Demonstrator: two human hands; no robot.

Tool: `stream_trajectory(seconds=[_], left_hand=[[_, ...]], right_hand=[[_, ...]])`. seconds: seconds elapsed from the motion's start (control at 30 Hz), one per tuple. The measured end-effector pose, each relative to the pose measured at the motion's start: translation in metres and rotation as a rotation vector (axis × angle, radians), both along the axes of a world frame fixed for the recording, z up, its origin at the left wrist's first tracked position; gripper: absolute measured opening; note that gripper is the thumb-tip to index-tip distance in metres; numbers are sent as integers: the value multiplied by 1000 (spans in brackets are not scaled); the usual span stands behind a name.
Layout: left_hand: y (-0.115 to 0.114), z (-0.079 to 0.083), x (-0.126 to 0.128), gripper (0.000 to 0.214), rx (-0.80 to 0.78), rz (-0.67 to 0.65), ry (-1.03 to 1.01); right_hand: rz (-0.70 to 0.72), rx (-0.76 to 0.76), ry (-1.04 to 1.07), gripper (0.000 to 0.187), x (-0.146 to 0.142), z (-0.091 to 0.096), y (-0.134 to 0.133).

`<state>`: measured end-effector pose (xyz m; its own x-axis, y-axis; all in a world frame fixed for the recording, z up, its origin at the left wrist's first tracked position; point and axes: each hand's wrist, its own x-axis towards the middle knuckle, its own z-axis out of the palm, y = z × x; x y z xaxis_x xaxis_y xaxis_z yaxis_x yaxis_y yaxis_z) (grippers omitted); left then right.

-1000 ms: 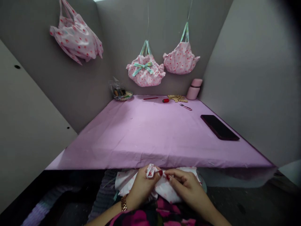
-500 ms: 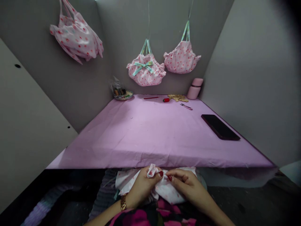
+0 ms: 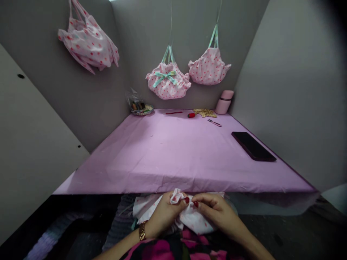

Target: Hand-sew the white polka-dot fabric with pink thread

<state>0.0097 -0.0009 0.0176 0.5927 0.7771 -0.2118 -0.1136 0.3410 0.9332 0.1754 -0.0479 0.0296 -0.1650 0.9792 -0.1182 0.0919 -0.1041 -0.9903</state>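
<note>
White cloth with pink dots point(image 3: 199, 221) lies bunched over my lap, just below the table's front edge. My left hand point(image 3: 169, 211) pinches a gathered fold of it between thumb and fingers. Close beside it, my right hand point(image 3: 213, 209) has thumb and forefinger pressed together at the same gathered spot. Whether a needle or thread sits between the right fingertips is too small to make out. Both thumbs almost meet over the fold.
A pink-covered table point(image 3: 162, 155) spreads ahead. On it lie a phone point(image 3: 253, 146), thread snips point(image 3: 214, 122), a red thread spool point(image 3: 191, 115), a red pencil-like stick point(image 3: 172, 112) and a pink flask point(image 3: 224, 102). Dotted cloth pieces point(image 3: 168, 81) hang at the walls.
Almost nothing differs. My right fingertips stay near the gathered fold, and both hands have shifted only very slightly with the cloth.
</note>
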Motion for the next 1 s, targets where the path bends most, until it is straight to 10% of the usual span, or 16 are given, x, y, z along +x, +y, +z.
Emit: stream_trajectory(seconds=[0.83,1.0], left_hand=[[0,-5,4,33,133,67,186],[0,-4,4,26,148,49,163]], right_hand=[[81,386,-625,16,-20,4,-3],[-213,517,-335,16,-21,9,-3]])
